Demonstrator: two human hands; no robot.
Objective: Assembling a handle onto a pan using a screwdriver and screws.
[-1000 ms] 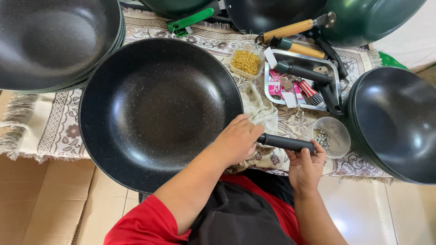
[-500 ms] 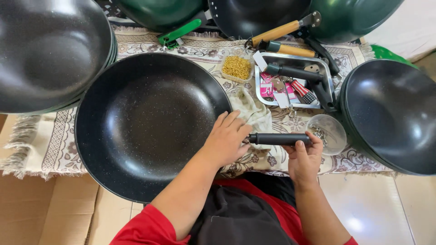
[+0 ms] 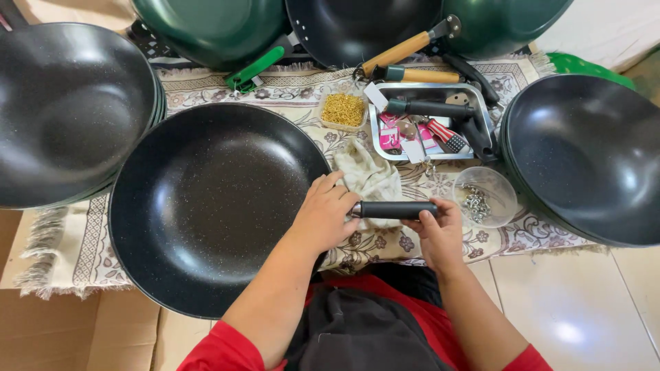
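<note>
Premises: a small cookware assembly workplace, set up at floor level. Evidence: stacks of identical black pans [image 3: 69, 110] at left and right [image 3: 591, 158], green pans [image 3: 213, 27] at the far edge, and a metal tray [image 3: 481, 110] holding loose handles [image 3: 430, 108]. A container of gold screws [image 3: 344, 108] and a clear bowl of metal fittings [image 3: 485, 197] sit on a patterned cloth [image 3: 289, 89] (spread over tiled floor [image 3: 570, 309]). Flattened cardboard [image 3: 62, 330] lies alongside.
</note>
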